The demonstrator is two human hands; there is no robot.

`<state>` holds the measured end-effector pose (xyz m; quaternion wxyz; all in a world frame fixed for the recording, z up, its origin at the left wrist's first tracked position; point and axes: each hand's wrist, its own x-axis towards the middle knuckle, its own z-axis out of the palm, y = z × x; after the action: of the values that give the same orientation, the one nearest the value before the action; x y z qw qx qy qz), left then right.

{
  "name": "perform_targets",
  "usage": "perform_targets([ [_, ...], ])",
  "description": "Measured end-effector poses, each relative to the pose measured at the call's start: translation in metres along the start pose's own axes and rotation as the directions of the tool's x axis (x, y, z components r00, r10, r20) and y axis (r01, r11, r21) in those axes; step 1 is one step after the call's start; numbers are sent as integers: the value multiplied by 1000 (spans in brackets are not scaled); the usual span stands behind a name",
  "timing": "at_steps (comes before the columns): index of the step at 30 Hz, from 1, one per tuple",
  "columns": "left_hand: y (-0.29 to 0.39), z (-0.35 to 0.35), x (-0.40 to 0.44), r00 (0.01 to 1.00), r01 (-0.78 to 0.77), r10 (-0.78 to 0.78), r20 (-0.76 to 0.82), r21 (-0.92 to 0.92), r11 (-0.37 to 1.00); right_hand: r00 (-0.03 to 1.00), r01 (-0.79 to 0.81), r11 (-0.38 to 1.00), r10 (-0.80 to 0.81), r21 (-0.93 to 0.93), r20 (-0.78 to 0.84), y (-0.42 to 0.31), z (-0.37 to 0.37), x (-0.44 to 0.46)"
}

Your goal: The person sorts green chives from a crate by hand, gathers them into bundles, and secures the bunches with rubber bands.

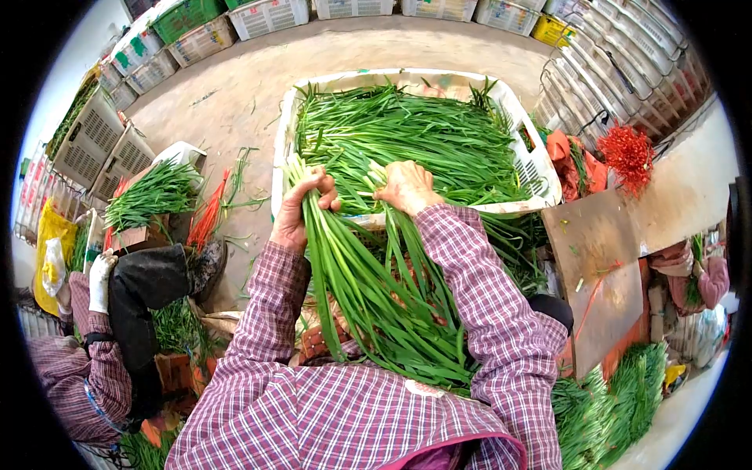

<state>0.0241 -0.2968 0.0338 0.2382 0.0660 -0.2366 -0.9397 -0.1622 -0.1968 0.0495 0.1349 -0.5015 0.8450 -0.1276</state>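
Note:
My left hand (pixel 304 205) is closed around a thick bunch of garlic chives (pixel 337 270), gripped near the pale stem ends, with the green leaves hanging toward my lap. Fingers curled, my right hand (pixel 407 188) holds a smaller bunch of garlic chives (pixel 409 247) by its whitish stems. Both hands are over the near edge of a white plastic crate (pixel 540 168). More garlic chives (pixel 399 129) lie spread inside it. The leaves of the two bunches overlap over my lap.
A brown board (pixel 595 274) stands at the right, near red ties (pixel 625 157) and stacked crates (pixel 627 63). Bundled greens (pixel 619 407) lie lower right. At left, a co-worker's gloved hand (pixel 102 278) rests by a knee, near a pile of greens (pixel 153 196). Crates (pixel 270 17) line the back.

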Motion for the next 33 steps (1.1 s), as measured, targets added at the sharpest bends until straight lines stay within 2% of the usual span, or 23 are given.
perform_targets([
  [2,-2,-8,4,993,43,-33,-117,85,995,999,-42,999,42,12,24,3,7,5],
  [4,-4,-15,12,976,102,-61,-211,191,976,1000,-8,999,10,48,-22,7,2,4],
  [7,-4,-12,21,976,157,-102,-191,299,941,999,38,952,-31,305,-29,5,-24,-2],
  [10,-8,26,18,990,65,-4,-143,422,904,976,214,864,-170,455,-136,-4,-56,-17],
  [11,-4,43,17,999,30,-6,-53,456,889,945,318,817,-236,481,-225,-9,-63,-21],
  [12,-1,55,18,998,50,-32,-45,496,867,943,323,824,-236,465,-236,-13,-71,-23],
  [15,17,86,19,999,-30,16,28,651,759,893,414,823,-285,389,-348,-27,-104,-31],
  [16,23,91,21,1000,25,-7,-29,646,763,819,498,829,-354,254,-451,-33,-117,-34],
  [18,36,112,16,997,-77,41,68,713,697,810,510,823,-362,249,-462,-35,-132,-28],
  [20,53,134,12,992,-115,42,117,731,672,762,585,769,-413,257,-499,-51,-157,-39],
  [23,87,163,5,973,-226,71,219,855,467,711,660,704,-472,263,-522,-73,-198,-63],
  [24,98,180,-6,965,-261,114,235,895,362,642,720,640,-467,269,-608,-77,-207,-71],
  [26,125,182,-10,911,-342,328,250,903,261,748,576,773,-367,266,-553,-74,-235,-85],
  [27,149,181,-11,907,-336,325,269,926,171,716,630,713,-379,309,-586,-78,-243,-98],
  [28,168,184,-16,902,-338,333,274,929,151,670,672,701,-440,237,-599,-80,-249,-107],
  [30,186,188,-28,809,-444,439,391,896,22,671,719,555,-398,418,-625,-93,-236,-124],
  [31,193,196,-32,810,-463,426,404,886,41,650,746,532,-455,399,-608,-99,-226,-116],
  [32,196,201,-37,750,-545,429,504,838,-31,628,771,508,-509,383,-589,-100,-211,-102],
  [33,198,210,-42,750,-551,410,519,833,-48,627,755,584,-505,300,-594,-110,-205,-98],
])
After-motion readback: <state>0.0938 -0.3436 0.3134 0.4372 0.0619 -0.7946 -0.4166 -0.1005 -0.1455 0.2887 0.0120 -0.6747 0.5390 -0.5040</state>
